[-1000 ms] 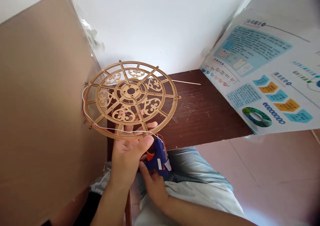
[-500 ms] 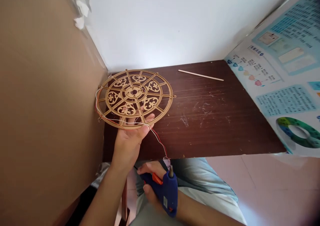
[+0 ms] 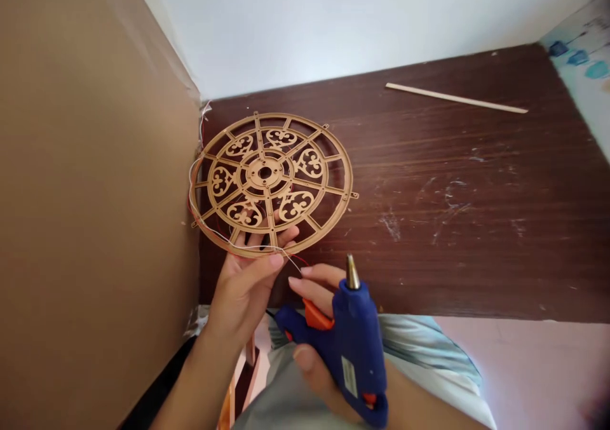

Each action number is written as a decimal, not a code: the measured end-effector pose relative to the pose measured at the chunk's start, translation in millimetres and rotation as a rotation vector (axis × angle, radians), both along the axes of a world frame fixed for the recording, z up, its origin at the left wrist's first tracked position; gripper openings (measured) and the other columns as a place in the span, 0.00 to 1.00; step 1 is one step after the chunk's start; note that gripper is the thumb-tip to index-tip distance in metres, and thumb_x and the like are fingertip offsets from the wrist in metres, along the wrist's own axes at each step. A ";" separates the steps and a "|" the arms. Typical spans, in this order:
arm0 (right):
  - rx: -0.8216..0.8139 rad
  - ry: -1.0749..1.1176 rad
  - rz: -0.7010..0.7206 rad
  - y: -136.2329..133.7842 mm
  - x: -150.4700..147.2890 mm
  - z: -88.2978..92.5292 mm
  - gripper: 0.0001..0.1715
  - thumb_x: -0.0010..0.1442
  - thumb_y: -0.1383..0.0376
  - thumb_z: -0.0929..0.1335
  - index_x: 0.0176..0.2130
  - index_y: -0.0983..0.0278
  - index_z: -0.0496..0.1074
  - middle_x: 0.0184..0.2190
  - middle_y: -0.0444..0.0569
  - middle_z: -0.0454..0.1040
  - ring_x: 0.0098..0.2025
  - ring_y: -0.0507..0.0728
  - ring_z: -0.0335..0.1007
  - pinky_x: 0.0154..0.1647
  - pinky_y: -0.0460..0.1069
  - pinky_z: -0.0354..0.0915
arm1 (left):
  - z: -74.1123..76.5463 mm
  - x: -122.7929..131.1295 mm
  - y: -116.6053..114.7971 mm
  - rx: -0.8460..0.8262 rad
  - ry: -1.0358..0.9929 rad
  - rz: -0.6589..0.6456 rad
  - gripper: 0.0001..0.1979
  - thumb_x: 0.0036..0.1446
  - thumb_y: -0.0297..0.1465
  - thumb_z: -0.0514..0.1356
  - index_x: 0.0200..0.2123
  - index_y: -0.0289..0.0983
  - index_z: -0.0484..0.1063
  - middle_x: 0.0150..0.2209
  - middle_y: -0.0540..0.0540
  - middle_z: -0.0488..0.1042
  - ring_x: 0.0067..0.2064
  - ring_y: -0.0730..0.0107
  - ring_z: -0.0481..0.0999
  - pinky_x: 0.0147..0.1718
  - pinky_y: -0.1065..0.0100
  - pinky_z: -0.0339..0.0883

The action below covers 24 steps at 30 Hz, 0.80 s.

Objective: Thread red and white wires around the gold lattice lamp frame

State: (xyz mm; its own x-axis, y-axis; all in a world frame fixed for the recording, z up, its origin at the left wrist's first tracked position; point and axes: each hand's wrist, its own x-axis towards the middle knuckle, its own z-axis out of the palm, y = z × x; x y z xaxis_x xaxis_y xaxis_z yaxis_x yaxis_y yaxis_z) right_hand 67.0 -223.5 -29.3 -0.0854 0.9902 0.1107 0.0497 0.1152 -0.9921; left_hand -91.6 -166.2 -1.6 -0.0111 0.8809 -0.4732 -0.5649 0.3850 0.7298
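Note:
A round wooden lattice frame (image 3: pixel 265 174) with heart-shaped scrollwork is tilted above the table's left part. My left hand (image 3: pixel 248 284) grips its near rim, thumb on top and fingers underneath. Along the rim's left and near side run a white and a red wire (image 3: pixel 233 244), passing by my left thumb. My right hand (image 3: pixel 317 290) holds a blue hot glue gun (image 3: pixel 357 347) with an orange trigger, its metal nozzle pointing up and away from me. Two right fingers stretch to the wires just right of my left thumb; whether they pinch them I cannot tell.
A thin wooden stick (image 3: pixel 456 98) lies on the dark brown table (image 3: pixel 476 227) at the back right. A cardboard panel (image 3: pixel 95 195) stands close on the left, with a white wall (image 3: pixel 333 23) behind. A printed board (image 3: pixel 579 58) borders the right side.
My right hand has come up with the glue gun, bringing its fingers close to the wires by my left thumb. The view has shifted nearer to the table.

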 end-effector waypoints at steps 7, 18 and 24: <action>0.023 -0.164 0.127 14.8 6.3 12.2 0.26 0.75 0.50 0.69 0.66 0.54 0.71 0.68 0.58 0.63 0.70 0.67 0.69 0.53 0.53 0.83 | -6.3 -0.4 -4.8 -0.021 -0.009 0.055 0.33 0.67 0.30 0.67 0.72 0.53 0.68 0.69 0.44 0.77 0.62 0.50 0.85 0.66 0.47 0.77; -0.057 -0.086 0.284 24.3 17.0 17.0 0.26 0.75 0.59 0.70 0.68 0.50 0.68 0.58 0.55 0.77 0.59 0.62 0.80 0.54 0.51 0.83 | -8.8 -4.0 -9.4 0.008 0.088 0.063 0.35 0.64 0.28 0.71 0.71 0.54 0.70 0.71 0.44 0.76 0.71 0.47 0.77 0.67 0.45 0.78; -0.147 0.041 0.394 36.5 18.6 21.7 0.31 0.71 0.68 0.71 0.68 0.48 0.67 0.56 0.49 0.80 0.56 0.59 0.83 0.59 0.50 0.81 | -6.6 -9.8 -13.3 -0.050 0.111 0.049 0.38 0.64 0.30 0.73 0.73 0.53 0.66 0.74 0.44 0.72 0.72 0.47 0.75 0.68 0.47 0.77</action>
